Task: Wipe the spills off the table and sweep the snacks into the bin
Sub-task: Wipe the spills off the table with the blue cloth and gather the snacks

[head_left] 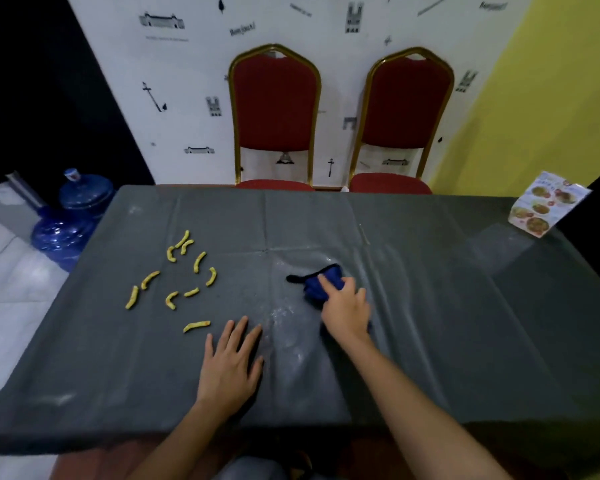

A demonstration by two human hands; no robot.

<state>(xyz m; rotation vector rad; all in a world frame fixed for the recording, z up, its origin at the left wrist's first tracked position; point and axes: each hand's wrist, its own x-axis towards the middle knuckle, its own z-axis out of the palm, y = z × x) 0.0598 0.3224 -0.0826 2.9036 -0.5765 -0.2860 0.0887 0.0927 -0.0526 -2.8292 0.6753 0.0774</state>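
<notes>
A grey cloth covers the table. My right hand presses a bunched blue rag onto the middle of it, with the fingers closed over the rag. Pale wet smears show just left of and below that hand. My left hand lies flat on the cloth with its fingers spread and holds nothing. Several yellow curved snacks are scattered on the left part of the table, the nearest one just up and left of my left fingertips. No bin is in view.
Two red chairs with gold frames stand against the far edge. A printed menu card stands at the far right corner. Two blue water jugs sit on the floor off the left edge.
</notes>
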